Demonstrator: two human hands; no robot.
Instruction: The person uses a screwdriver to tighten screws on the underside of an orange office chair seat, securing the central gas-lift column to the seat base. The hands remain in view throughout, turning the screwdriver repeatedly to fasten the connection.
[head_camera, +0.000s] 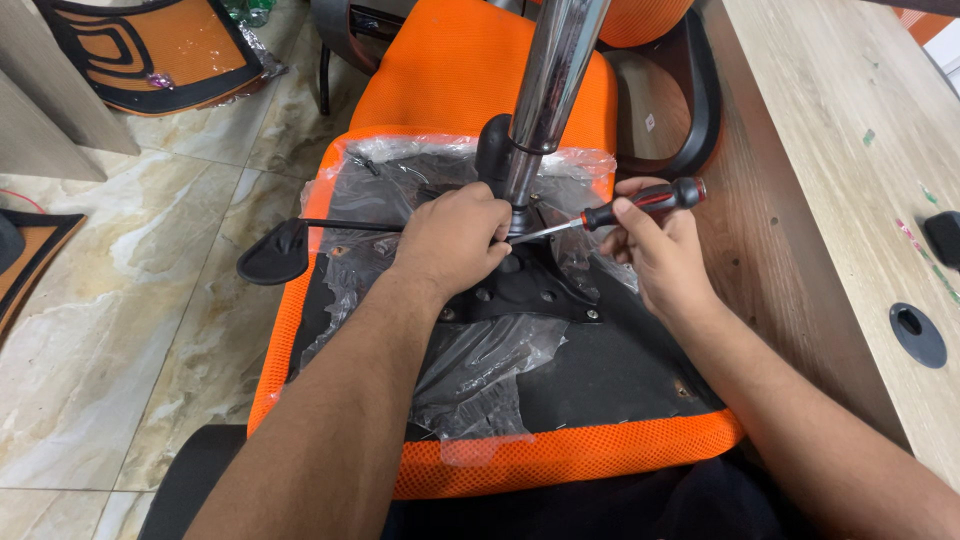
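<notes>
Screwdriver with a red and black handle is gripped tight in the right hand and should stay straight while the left hand, fingers curled, steadies the black metal plate.

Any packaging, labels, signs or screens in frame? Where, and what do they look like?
Clear plastic wrap: crumpled and torn, over the underside of the orange seat, beneath the left hand.
Small white sticker: squarish, on the dark chair part behind the seat.
Clear plastic: edging the orange panel on the floor, top left.
No signs or screens.
</notes>
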